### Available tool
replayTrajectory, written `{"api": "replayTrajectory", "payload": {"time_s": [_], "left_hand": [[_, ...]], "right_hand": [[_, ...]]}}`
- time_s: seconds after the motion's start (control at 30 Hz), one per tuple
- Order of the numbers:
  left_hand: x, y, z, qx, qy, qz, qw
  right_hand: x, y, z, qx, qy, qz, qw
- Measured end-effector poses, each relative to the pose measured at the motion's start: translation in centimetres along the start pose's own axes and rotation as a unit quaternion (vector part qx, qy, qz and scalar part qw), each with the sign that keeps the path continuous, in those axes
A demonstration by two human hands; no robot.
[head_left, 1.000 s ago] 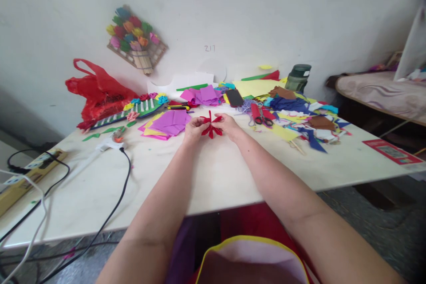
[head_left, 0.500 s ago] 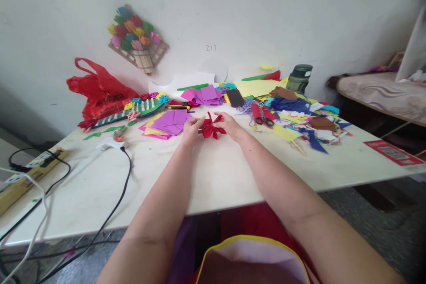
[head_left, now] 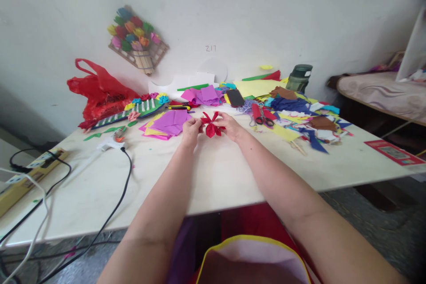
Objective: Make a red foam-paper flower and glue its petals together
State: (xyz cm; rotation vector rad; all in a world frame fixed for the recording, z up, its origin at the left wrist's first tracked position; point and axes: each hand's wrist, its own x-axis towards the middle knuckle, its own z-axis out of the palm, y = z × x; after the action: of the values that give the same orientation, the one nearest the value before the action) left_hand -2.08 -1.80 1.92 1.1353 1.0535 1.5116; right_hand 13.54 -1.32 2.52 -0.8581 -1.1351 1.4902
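Note:
A red paper flower [head_left: 212, 127] with several pointed petals is held up just over the white table, between my two hands. My left hand [head_left: 192, 131] pinches it from the left side, fingers closed on a petal. From the right, my right hand [head_left: 229, 126] grips the petals on the other side between thumb and fingers. Purple paper sheets [head_left: 173, 122] lie close to the left of my left hand, over some yellow ones. Beyond my right hand are scissors [head_left: 264, 117] with dark handles, lying on red paper.
A glue gun [head_left: 111, 142] with a black cord and a power strip [head_left: 33, 175] lie at the left. Behind stand a red plastic bag [head_left: 103, 93] and a dark green bottle [head_left: 298, 79]. Coloured paper scraps [head_left: 289, 108] and a phone [head_left: 235, 97] lie at the back and right.
The red paper flower has turned a little between my hands, so its petals sit differently and spread wider. My fingers have shifted slightly on it; both arms stay nearly in place.

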Motion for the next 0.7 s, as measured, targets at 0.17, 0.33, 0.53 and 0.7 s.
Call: {"api": "replayTrajectory", "payload": {"time_s": [0.17,0.33,0.53,0.7], "left_hand": [[0.04,-0.02,-0.11,-0.014,-0.018,-0.004,1.0],[-0.19,0.1,-0.28,-0.005,-0.058,-0.037,0.998],[-0.22,-0.24,-0.39,0.017,-0.068,-0.047,0.996],[-0.28,0.11,-0.38,0.028,-0.088,-0.022,0.995]], "right_hand": [[0.11,0.09,-0.2,0.015,-0.001,-0.007,1.0],[0.35,0.41,-0.21,-0.013,0.029,-0.013,0.999],[0.22,0.55,-0.21,-0.04,0.007,-0.032,0.999],[-0.07,0.04,-0.34,-0.051,0.014,-0.038,0.998]]}}
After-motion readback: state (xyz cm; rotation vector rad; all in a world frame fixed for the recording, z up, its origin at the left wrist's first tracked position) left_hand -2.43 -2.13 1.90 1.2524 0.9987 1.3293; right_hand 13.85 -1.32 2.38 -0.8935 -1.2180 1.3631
